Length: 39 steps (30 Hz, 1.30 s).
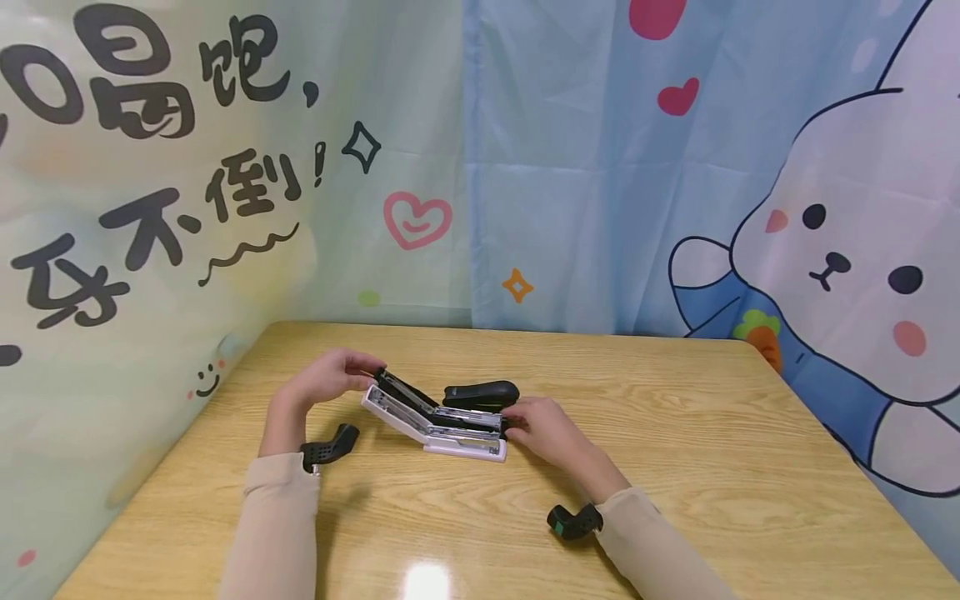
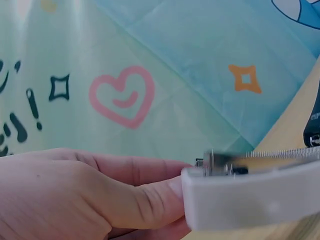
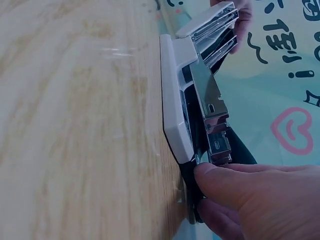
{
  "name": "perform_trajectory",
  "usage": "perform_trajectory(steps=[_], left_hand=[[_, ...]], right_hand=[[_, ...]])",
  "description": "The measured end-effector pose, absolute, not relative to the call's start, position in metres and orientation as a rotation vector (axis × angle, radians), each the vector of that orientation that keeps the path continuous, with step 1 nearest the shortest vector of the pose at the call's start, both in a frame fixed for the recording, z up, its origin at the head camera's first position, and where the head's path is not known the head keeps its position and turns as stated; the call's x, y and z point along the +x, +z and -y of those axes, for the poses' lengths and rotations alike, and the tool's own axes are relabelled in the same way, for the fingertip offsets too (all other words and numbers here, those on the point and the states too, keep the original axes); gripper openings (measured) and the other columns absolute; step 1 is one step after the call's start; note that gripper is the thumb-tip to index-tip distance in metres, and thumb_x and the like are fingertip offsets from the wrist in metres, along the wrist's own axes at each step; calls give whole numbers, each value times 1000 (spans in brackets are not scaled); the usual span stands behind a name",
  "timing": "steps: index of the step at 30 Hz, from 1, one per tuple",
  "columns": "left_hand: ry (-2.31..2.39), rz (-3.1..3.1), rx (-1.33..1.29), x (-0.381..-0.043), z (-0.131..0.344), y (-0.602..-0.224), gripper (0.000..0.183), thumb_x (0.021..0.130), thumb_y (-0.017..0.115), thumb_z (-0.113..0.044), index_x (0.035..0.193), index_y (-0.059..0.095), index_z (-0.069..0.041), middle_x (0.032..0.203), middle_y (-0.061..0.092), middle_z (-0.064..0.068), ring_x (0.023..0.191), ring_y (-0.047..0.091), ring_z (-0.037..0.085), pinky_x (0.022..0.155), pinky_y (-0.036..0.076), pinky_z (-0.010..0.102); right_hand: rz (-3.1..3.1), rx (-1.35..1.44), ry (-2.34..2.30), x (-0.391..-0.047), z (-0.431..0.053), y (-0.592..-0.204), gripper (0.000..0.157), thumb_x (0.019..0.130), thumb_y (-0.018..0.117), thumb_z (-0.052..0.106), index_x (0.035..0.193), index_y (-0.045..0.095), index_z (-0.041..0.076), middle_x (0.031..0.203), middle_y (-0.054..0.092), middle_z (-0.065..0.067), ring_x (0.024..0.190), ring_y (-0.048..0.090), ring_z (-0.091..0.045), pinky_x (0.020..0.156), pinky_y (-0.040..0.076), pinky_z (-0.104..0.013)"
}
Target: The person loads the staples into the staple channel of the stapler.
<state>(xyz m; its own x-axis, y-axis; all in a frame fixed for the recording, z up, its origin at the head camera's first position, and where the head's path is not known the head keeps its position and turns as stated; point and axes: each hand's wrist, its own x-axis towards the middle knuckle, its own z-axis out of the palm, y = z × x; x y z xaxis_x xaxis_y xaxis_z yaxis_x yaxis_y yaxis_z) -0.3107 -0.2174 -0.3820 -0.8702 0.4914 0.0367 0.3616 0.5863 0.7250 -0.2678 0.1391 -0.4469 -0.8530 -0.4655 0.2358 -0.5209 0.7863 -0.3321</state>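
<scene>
White stapler: we see a white-sided stapler with bright metal inner channels (image 1: 426, 434), opened out at its hinge, in the middle of the surface. Its right portion lies flat; its left portion slopes upward to the left.
Black open stapler: we find a black stapler with silvery metal rails (image 1: 437, 414) directly on the far side of the white one, spread at a similar angle and nearly parallel to it.
Closed stapler: we note a rounded, glossy black stapler (image 1: 481, 393) lying folded just beyond the open pair, toward their right half.
Left hand: we record the left hand (image 1: 333, 377) pinching the raised left end of the white stapler, thumb against its end. The fingertips reach the black open stapler's left end; how firmly they bear on it, we cannot tell.
Right hand: we record the right hand (image 1: 543, 423) gripping the right end of the black open stapler between thumb and fingers. We cannot tell whether it also bears on the white one.
Wrists: we see beige sleeves (image 1: 281, 521) and a small black device at each wrist.
Surface: pale wood-grain tabletop (image 1: 675, 433), with a bright reflection at its near side.
Backdrop: we see a pastel cloth (image 1: 540, 192) printed with hearts, dark characters and, at right, a white cartoon animal.
</scene>
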Motion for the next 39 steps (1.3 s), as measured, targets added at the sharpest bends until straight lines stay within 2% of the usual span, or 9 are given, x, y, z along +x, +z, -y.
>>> perform_trajectory(steps=[10,22,25,27,29,32,35,39], left_hand=[[918,-2808,726,-304,193,-355,33,88,64,-6,120,63,3,118,66,18,111,60,33,97,46,48],[567,-3024,701,-283,141,-326,29,88,64,-5,117,67,-2,115,68,12,107,63,26,93,49,42],[486,-3069,714,-279,125,-325,25,89,62,-6,113,69,-4,110,70,9,101,64,23,89,51,39],[426,-3103,738,-277,113,-325,18,89,61,-6,103,71,-6,98,71,7,88,64,21,81,51,36],[394,-3123,762,-276,101,-328,12,88,60,-6,92,71,-8,86,68,5,77,58,19,72,49,33],[314,-3166,802,-272,82,-335,8,87,61,-8,84,68,-10,80,61,3,71,53,18,67,46,32],[194,-3192,861,-267,64,-345,6,86,66,-14,90,69,-11,87,60,3,78,57,18,72,50,32],[-16,-3187,972,-264,43,-359,16,85,69,-22,97,70,-11,94,63,5,87,59,20,78,51,31]], right_hand=[[2848,862,634,-269,-142,-447,30,83,73,15,110,70,3,102,71,-9,89,67,-16,79,54,-33],[2848,896,662,-270,-142,-450,31,83,72,15,111,69,2,102,71,-10,88,68,-16,77,55,-31],[2842,884,669,-270,-141,-450,31,83,73,15,110,69,2,101,70,-10,87,68,-16,76,55,-31],[2835,873,679,-270,-140,-451,31,82,74,14,110,69,2,100,70,-10,86,68,-16,76,55,-30],[2827,864,682,-270,-140,-451,31,81,74,14,109,70,1,99,70,-10,85,68,-16,75,55,-30],[2814,859,693,-270,-140,-452,30,80,75,14,108,70,2,98,70,-9,84,69,-16,74,56,-30],[2819,847,696,-270,-141,-454,30,80,75,16,107,71,3,98,70,-8,84,69,-15,74,56,-29],[2818,846,689,-271,-142,-456,29,81,75,18,106,71,6,98,70,-5,84,68,-14,74,56,-28]])
